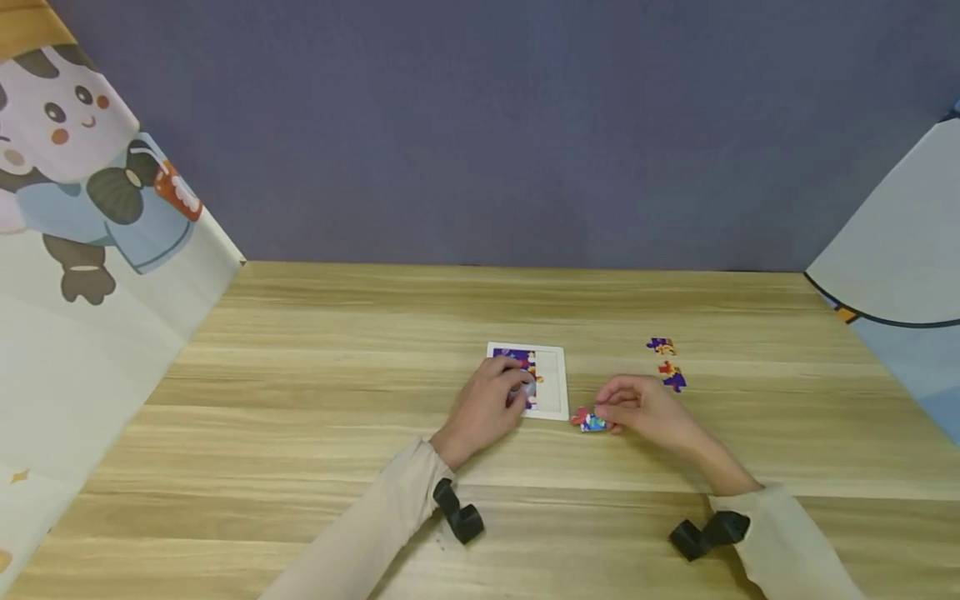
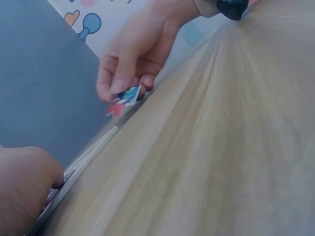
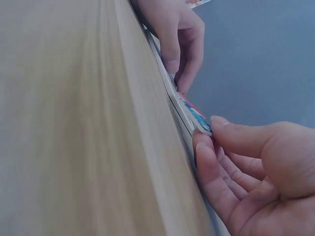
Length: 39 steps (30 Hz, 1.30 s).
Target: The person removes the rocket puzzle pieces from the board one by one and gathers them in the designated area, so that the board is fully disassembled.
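A white-framed jigsaw puzzle lies on the table, its left part filled with purple picture and its right part bare. My left hand rests over the filled part, fingers loosely bent and fingertips on the pieces, hiding some of the picture. Just off the frame's lower right corner, my right hand pinches a blue and red puzzle piece between thumb and fingers. The left wrist view shows this puzzle piece tilted over the table. In the right wrist view, the thumb presses its near edge.
Two loose purple, red and yellow puzzle pieces, one farther back and one nearer, lie beyond my right hand. The wooden table meets a dark blue panel at the back. Printed panels stand at both sides.
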Available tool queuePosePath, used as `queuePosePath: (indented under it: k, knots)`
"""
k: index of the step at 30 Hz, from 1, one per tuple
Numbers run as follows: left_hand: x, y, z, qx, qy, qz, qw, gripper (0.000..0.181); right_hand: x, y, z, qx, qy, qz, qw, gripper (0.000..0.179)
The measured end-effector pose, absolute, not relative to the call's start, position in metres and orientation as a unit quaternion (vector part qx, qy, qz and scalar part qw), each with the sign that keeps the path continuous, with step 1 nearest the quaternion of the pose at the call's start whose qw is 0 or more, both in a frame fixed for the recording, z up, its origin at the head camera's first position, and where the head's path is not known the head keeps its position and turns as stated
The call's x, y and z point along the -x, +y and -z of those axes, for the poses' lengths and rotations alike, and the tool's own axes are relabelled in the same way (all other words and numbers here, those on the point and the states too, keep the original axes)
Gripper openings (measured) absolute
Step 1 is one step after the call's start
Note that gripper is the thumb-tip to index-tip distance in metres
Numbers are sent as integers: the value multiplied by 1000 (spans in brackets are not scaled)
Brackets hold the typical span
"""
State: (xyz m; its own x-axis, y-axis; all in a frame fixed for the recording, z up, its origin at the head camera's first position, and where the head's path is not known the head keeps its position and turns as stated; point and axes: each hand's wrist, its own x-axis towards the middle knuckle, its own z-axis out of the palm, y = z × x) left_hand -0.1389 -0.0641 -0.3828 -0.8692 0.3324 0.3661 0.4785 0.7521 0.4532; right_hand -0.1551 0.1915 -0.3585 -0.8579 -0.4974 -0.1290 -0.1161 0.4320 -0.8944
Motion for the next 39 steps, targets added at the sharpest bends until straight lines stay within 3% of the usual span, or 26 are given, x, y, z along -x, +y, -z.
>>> queuePosePath:
  k: [29,39]
  knots:
    - [139,-63,383,202,-933,278,106,16,155,265,352,113,880,448,108,26]
    - [139,-64,383,207,-928,284,120,16,157,286,356,99,888,440,95,26]
